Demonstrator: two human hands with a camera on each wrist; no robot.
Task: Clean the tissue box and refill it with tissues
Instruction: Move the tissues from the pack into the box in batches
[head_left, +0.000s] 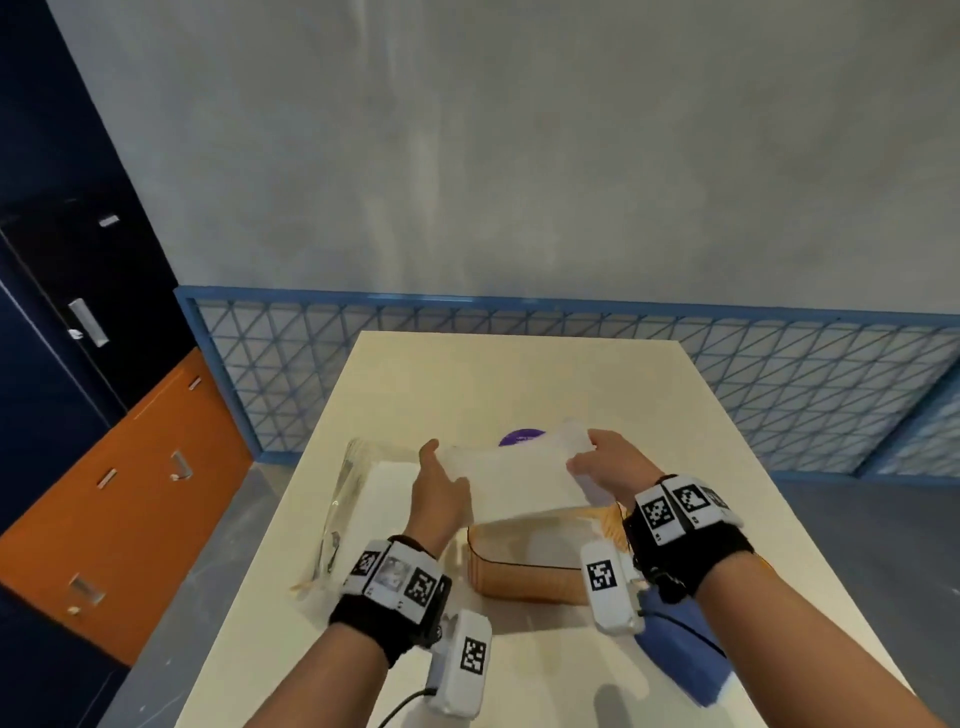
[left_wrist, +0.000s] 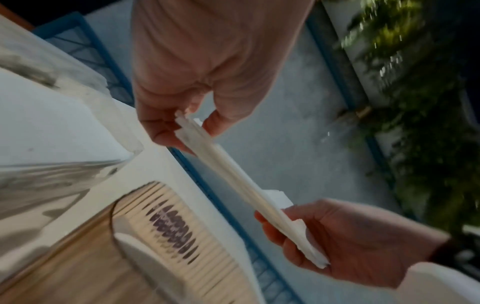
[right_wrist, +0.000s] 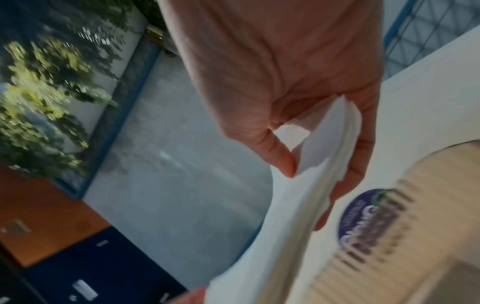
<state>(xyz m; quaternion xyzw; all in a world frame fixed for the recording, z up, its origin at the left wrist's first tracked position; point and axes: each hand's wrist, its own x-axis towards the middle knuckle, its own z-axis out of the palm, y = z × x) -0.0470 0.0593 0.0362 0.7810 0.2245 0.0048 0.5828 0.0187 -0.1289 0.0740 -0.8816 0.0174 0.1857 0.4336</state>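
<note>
Left hand (head_left: 439, 493) and right hand (head_left: 605, 460) pinch opposite ends of the tissue stack (head_left: 511, 480), above the amber tissue box (head_left: 524, 571) at 6 o'clock; uneven pull could fan the sheets.

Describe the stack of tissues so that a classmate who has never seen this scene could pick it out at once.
Find the cream table. Above its near half, the left hand and the right hand each pinch one end of the stack of tissues, held over the open amber tissue box. It is the only white thing off the table.
</note>
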